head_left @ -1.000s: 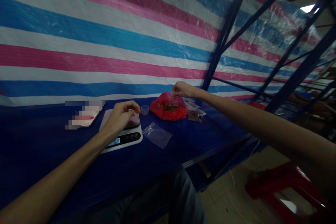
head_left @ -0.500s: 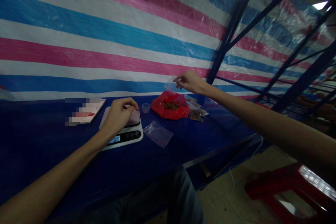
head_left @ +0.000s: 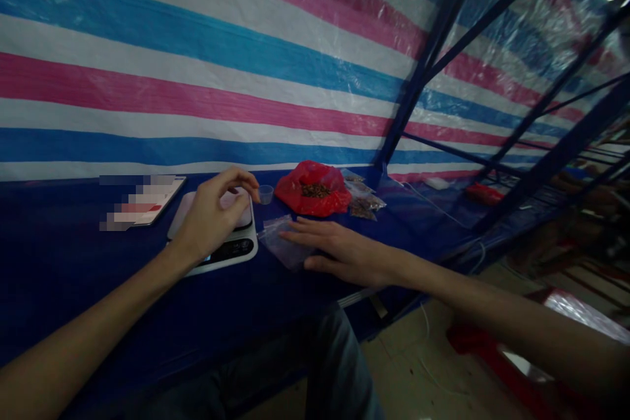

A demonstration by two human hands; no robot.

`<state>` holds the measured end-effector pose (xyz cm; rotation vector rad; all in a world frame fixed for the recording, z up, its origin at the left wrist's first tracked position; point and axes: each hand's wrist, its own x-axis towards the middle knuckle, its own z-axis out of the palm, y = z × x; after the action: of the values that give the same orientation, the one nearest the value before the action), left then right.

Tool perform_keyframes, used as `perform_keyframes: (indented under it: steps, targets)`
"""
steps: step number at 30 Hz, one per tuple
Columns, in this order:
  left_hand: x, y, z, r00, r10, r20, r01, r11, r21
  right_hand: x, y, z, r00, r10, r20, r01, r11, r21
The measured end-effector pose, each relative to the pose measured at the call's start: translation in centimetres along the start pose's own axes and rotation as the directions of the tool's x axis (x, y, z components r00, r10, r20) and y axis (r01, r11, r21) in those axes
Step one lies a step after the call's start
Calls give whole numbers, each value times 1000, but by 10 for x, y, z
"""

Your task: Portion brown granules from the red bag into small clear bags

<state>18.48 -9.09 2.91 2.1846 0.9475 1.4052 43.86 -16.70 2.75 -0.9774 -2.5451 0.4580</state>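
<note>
My left hand [head_left: 214, 216] hovers over the white kitchen scale [head_left: 250, 251], its fingers curved with a gap to the thumb and nothing between them. Its fingertips come close to a small clear plastic cup [head_left: 266, 194] just right of the scale. Stretched out flat, my right hand [head_left: 344, 251] has its fingertips over the clear zip bags [head_left: 283, 246] on the table; they seem to overlap. Behind it lies an open red plastic bag [head_left: 339, 200] with brown dried pieces [head_left: 315, 190] inside. Several small filled clear bags [head_left: 364, 203] lie beside the red bag.
A phone-like flat device [head_left: 157, 207], partly blurred out, lies left of the scale on the blue table [head_left: 98, 289]. A striped plastic sheet [head_left: 197, 92] hangs behind. Blue metal posts [head_left: 418, 92] rise at the right, and a red stool [head_left: 482, 344] stands below on the floor.
My right hand has come down and towards me from above the red bag, bringing a clear bag onto the one on the table. My left hand stays over the scale, its fingers slightly wider apart.
</note>
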Motion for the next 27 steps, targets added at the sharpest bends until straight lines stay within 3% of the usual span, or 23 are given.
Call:
perform_keyframes:
  steps: [2,4,6,8,10,13,18,22,24,27]
  targets:
    - [-4,3,4,984,106,144,-114,992,50,-6,4,-29,982,41,-184,-42,999,-2]
    - [-8,2,9,923,206,326,-239,969,66,-17,23,-55,899,167,-404,-197,980,-34]
    - [-12,0,14,841,257,477,-315,948,45,-33,57,-74,810,270,-520,-369,925,-94]
    - [-16,-3,18,793,250,556,-325,945,38,-49,96,-80,824,348,-446,-446,885,-134]
    - [-19,-4,20,780,223,585,-307,951,47,-65,129,-73,841,422,-339,-476,874,-93]
    - [-22,-3,21,766,200,611,-314,946,85,-82,153,-52,816,419,-398,-490,867,-93]
    - [-23,1,18,723,159,672,-393,895,211,-90,154,-36,713,405,-572,-504,863,-18]
    - [-21,2,16,736,194,649,-421,881,214,-88,149,-41,625,304,-719,-486,873,-53]
    - [-19,1,14,765,228,602,-423,883,204,-85,137,-43,549,213,-808,-483,870,-99]
    - [-13,-1,10,820,281,498,-407,898,165,-79,105,-40,359,143,-922,-522,850,-72]
